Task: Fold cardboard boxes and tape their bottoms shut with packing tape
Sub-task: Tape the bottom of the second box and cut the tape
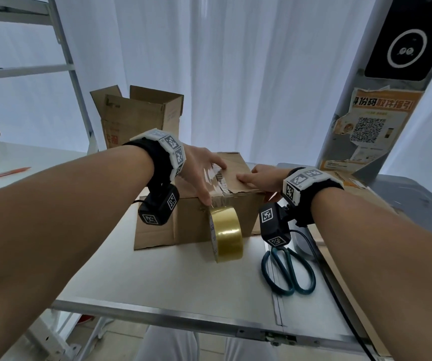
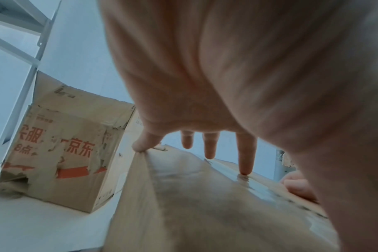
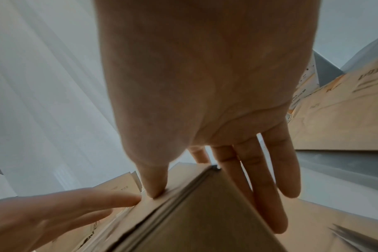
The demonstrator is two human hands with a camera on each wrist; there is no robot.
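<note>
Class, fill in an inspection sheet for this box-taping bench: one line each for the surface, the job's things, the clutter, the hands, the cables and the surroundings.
Surface: pale table with a metal front edge.
Job's things: cardboard box in front, flaps closed, clear tape along the seam; tape roll hangs from that strip against the box's near side; scissors lie to its right.
Clutter: open box behind; red pen far left.
Hands: left hand presses the tape with straight fingers; right hand lies flat on the box top, its fingers down the box's right side.
Cables: black cable from the right wrist camera.
Surroundings: white curtain, metal shelving, QR poster.
</note>
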